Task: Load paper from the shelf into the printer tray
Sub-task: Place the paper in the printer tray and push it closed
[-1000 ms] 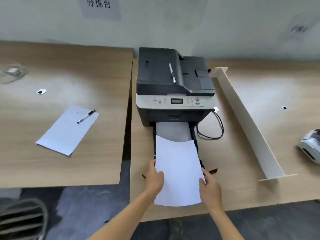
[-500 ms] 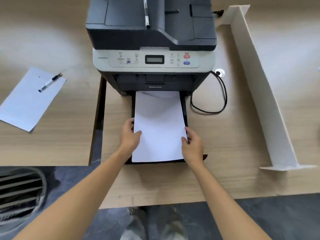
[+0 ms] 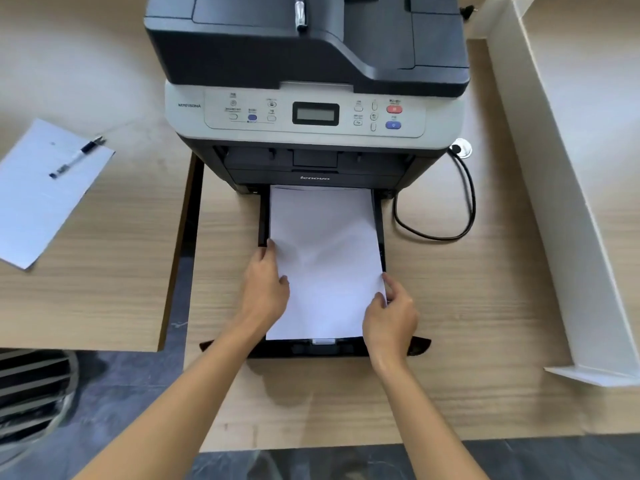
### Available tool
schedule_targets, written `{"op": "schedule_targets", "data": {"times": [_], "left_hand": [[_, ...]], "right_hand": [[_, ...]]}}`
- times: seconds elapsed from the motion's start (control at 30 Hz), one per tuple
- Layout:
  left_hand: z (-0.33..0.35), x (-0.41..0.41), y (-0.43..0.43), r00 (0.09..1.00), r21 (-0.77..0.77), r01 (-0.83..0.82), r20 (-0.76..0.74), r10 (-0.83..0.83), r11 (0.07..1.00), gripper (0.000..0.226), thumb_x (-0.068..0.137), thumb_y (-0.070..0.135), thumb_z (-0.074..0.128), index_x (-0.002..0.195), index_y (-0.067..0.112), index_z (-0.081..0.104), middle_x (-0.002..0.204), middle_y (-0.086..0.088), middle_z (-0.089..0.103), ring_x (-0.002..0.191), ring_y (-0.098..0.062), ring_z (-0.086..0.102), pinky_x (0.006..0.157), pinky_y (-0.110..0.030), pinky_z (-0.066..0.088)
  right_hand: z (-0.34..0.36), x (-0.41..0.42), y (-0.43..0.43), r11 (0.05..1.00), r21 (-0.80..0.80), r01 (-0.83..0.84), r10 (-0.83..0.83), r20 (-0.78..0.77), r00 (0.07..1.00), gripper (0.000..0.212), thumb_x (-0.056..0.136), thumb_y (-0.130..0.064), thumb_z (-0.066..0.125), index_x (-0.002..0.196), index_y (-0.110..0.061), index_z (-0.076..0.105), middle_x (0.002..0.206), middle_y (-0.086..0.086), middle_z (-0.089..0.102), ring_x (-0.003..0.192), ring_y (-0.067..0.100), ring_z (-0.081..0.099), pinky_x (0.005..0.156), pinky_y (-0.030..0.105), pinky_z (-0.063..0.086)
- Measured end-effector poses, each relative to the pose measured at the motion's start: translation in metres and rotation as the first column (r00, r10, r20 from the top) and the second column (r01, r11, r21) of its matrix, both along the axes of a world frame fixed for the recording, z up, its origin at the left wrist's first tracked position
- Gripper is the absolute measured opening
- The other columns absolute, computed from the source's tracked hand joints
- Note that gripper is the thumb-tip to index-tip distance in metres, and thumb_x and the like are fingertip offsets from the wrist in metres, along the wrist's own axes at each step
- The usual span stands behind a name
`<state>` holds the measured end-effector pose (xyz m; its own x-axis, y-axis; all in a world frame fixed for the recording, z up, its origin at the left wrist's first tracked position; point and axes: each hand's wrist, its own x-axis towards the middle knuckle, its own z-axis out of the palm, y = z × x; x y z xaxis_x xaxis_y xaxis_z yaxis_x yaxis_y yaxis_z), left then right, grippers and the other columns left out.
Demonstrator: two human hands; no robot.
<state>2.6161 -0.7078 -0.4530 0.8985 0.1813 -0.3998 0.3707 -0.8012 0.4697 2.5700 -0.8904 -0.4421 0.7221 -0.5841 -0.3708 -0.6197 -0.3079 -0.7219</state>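
A dark grey and white printer (image 3: 311, 81) stands on the wooden desk, its black paper tray (image 3: 379, 216) pulled out toward me. A white stack of paper (image 3: 325, 258) lies in the tray, its far end under the printer body. My left hand (image 3: 265, 289) holds the paper's left edge, thumb on top. My right hand (image 3: 389, 317) grips the right edge near the front corner. The tray's front lip (image 3: 325, 348) shows between my wrists.
A loose sheet (image 3: 41, 195) with a pen (image 3: 76, 156) on it lies on the left desk. A gap (image 3: 183, 237) separates the two desks. A black cable (image 3: 464, 209) loops right of the printer. A long white divider (image 3: 561, 202) stands at the right. Another pen (image 3: 300, 12) rests on the printer's top.
The paper, bowed and held above the tray a second ago, now lies flat in it. My head has come closer and lower. Both hands stay at the sheet's sides.
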Motion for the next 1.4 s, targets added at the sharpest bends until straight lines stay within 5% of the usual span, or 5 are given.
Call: {"op": "schedule_targets", "data": {"times": [0.2,0.43,0.77,1.07,1.4], "left_hand": [[-0.001,0.021,-0.007,0.999,0.097,0.046,0.021,-0.048,0.994,0.054,0.087,0.008,0.061,0.138,0.001,0.046,0.139,-0.016,0.045,0.125,-0.034,0.047,0.099,-0.038,0.046],[0.004,0.018,-0.003,0.982,0.211,0.049,0.167,-0.085,0.976,0.053,0.085,0.010,0.066,0.137,0.008,0.056,0.140,-0.008,0.055,0.127,-0.029,0.047,0.105,-0.035,0.043],[-0.015,-0.036,-0.011,0.863,0.352,0.482,-0.031,-0.504,0.803,0.080,0.083,0.059,0.052,0.145,0.009,0.045,0.155,-0.014,0.038,0.148,-0.033,0.030,0.122,-0.055,0.017],[-0.008,-0.048,0.009,0.960,0.247,0.261,0.034,-0.278,0.933,0.069,0.093,0.038,0.057,0.153,0.010,0.036,0.166,-0.011,0.019,0.155,-0.026,0.015,0.124,-0.043,0.020],[0.000,-0.076,0.015,0.996,0.019,0.037,0.081,-0.038,0.999,0.061,0.098,0.025,0.054,0.155,0.012,0.035,0.161,0.001,0.035,0.151,-0.013,0.027,0.121,-0.022,0.014]], "right_hand": [[-0.004,0.019,0.006,0.997,0.052,0.055,-0.056,0.012,0.998,0.042,0.093,-0.002,0.049,0.127,-0.018,0.067,0.074,-0.005,0.059,0.061,0.013,0.056,0.058,0.019,0.043],[-0.011,0.031,0.011,0.997,0.030,0.069,-0.068,-0.023,0.997,0.042,0.093,-0.001,0.046,0.128,-0.014,0.066,0.087,-0.003,0.062,0.082,0.023,0.067,0.075,0.029,0.050],[-0.012,0.020,0.015,0.993,0.006,0.122,-0.122,-0.015,0.992,0.039,0.092,-0.003,0.053,0.126,-0.017,0.068,0.075,-0.009,0.062,0.072,0.017,0.063,0.076,0.033,0.053],[-0.022,0.008,0.004,0.779,-0.516,-0.355,0.267,-0.240,0.933,0.028,0.086,-0.013,0.072,0.113,-0.021,0.070,0.095,0.003,0.047,0.084,0.021,0.046,0.068,0.033,0.043],[-0.018,-0.002,-0.003,0.842,-0.439,-0.313,0.296,-0.109,0.949,0.048,0.091,-0.007,0.064,0.137,-0.011,0.054,0.115,0.005,0.062,0.102,0.024,0.061,0.087,0.039,0.054]]}}
